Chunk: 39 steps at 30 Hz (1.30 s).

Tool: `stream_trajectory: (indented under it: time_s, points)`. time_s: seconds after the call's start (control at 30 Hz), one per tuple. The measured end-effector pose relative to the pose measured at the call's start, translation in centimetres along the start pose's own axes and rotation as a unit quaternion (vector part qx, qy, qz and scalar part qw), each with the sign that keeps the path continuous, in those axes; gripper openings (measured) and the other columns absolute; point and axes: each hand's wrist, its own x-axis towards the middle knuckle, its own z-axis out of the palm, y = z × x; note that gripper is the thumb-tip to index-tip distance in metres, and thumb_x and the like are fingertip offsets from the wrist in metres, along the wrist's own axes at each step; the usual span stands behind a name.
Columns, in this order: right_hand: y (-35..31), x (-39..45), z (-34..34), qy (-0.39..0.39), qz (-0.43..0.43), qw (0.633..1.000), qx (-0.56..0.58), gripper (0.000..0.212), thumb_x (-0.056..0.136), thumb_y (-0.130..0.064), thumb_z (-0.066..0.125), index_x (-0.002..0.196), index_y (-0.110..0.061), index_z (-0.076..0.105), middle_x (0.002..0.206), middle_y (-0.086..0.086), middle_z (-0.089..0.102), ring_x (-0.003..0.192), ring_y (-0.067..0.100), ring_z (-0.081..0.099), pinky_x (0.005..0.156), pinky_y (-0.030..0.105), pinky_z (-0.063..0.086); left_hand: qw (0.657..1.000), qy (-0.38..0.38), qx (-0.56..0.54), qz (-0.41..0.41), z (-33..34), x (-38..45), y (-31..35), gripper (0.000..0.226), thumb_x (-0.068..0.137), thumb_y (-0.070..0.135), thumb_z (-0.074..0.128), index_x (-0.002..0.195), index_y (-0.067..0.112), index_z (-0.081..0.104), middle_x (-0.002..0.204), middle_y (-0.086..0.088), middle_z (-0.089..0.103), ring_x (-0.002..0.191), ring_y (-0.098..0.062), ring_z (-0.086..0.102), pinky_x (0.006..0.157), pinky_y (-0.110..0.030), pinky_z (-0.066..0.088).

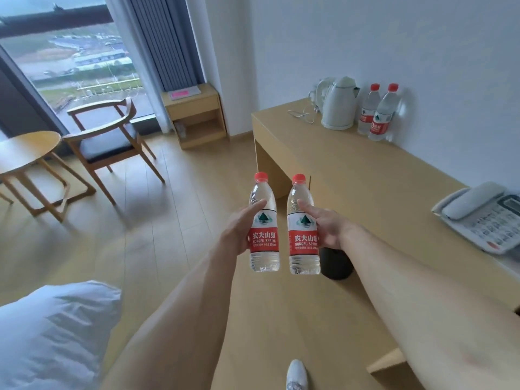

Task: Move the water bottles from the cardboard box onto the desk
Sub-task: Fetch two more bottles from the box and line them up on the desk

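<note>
above the floor beside the desk (351, 175), your left hand (239, 229) and right hand (326, 226) each grasp an upright water bottle (264, 235) at mid-body, caps up for stable placement; cardboard box unseen.

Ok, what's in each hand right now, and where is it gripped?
Left hand holds the left bottle and right hand holds the right bottle, each upright and gripped round the middle at the label.

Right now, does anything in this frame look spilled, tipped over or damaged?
Nothing stands out. Both held red-capped clear water bottles are upright and capped, as are the two on the light wooden desk beside the white kettle.
</note>
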Motion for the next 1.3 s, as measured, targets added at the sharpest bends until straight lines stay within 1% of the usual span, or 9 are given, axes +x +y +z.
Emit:
stream_trajectory:
  time_s: [0.1,0.2,0.33,0.53,0.7,0.8,0.9,1.2,1.3]
  points:
    - [-4.3,3.7,-1.7,0.021,-0.017,1.000,0.005,0.081,0.073,-0.056,0.073,0.131,-0.002,0.055,0.119,0.022,0.069,0.108,0.041,0.066,0.102,0.061,0.046,1.000,-0.002,0.007,0.006,0.8,5.0,3.6,0.058,0.086,0.044,0.074,0.130,0.011,0.057,0.121,-0.022,0.070,0.096,-0.034,0.069,0.094,-0.053,0.056]
    - [-7.5,6.3,-3.2,0.034,-0.030,0.999,0.010,0.081,0.072,-0.055,0.073,0.130,-0.002,0.055,0.123,0.023,0.067,0.115,0.042,0.064,0.103,0.062,0.045,1.000,-0.017,0.017,0.002,2.0,9.1,6.4,0.058,0.086,0.044,0.074,0.130,0.010,0.058,0.115,-0.020,0.072,0.086,-0.030,0.071,0.078,-0.045,0.061]
    - [-10.8,9.0,-5.8,0.052,-0.041,0.997,0.044,0.076,0.068,-0.051,0.075,0.123,-0.002,0.057,0.105,0.019,0.074,0.092,0.034,0.072,0.083,0.051,0.058,0.998,-0.053,0.034,-0.006,4.3,14.8,9.6,0.054,0.088,0.043,0.073,0.129,0.010,0.060,0.115,-0.020,0.072,0.090,-0.032,0.070,0.084,-0.047,0.059]
    - [-14.8,13.3,-10.8,0.146,-0.067,0.984,0.071,0.081,0.071,-0.050,0.076,0.130,0.001,0.056,0.117,0.023,0.070,0.111,0.040,0.066,0.099,0.059,0.049,0.992,-0.113,0.051,-0.011,8.4,23.7,14.0,0.054,0.088,0.041,0.075,0.130,0.011,0.056,0.112,-0.021,0.073,0.090,-0.035,0.073,0.079,-0.050,0.060]
    - [-17.1,17.2,-14.0,0.213,-0.074,0.967,0.118,0.081,0.070,-0.050,0.077,0.130,0.001,0.056,0.118,0.024,0.070,0.115,0.042,0.064,0.102,0.060,0.046,0.977,-0.182,0.105,-0.019,11.5,31.3,17.4,0.058,0.090,0.042,0.071,0.136,0.013,0.050,0.121,-0.022,0.069,0.110,-0.041,0.068,0.094,-0.058,0.054]
    - [-18.3,18.7,-15.2,0.247,-0.071,0.956,0.145,0.079,0.069,-0.049,0.079,0.127,0.000,0.059,0.114,0.022,0.072,0.110,0.040,0.067,0.097,0.057,0.051,0.964,-0.223,0.141,-0.022,13.3,34.8,19.5,0.051,0.091,0.042,0.070,0.131,0.016,0.052,0.114,-0.017,0.072,0.091,-0.032,0.073,0.069,-0.044,0.060]
    - [-19.0,19.2,-16.5,0.288,-0.085,0.938,0.176,0.076,0.068,-0.049,0.081,0.124,-0.001,0.061,0.109,0.020,0.074,0.096,0.034,0.073,0.079,0.047,0.059,0.949,-0.263,0.170,-0.018,15.6,38.0,21.3,0.049,0.089,0.039,0.073,0.129,0.017,0.052,0.109,-0.015,0.072,0.083,-0.028,0.074,0.061,-0.038,0.058]
    - [-19.9,16.8,-20.9,0.411,-0.127,0.873,0.230,0.071,0.067,-0.042,0.083,0.122,0.000,0.063,0.105,0.018,0.075,0.089,0.031,0.074,0.079,0.043,0.058,0.910,-0.366,0.195,-0.016,22.8,42.2,22.9,0.047,0.087,0.034,0.076,0.129,0.021,0.059,0.113,-0.012,0.073,0.100,-0.031,0.070,0.075,-0.045,0.057]
    - [-19.8,16.1,-22.7,0.437,-0.138,0.856,0.239,0.069,0.069,-0.040,0.081,0.123,-0.001,0.063,0.106,0.018,0.074,0.089,0.030,0.073,0.079,0.041,0.057,0.898,-0.392,0.198,-0.008,25.1,43.1,22.8,0.042,0.088,0.030,0.075,0.127,0.025,0.061,0.116,-0.011,0.072,0.105,-0.033,0.069,0.088,-0.052,0.057]
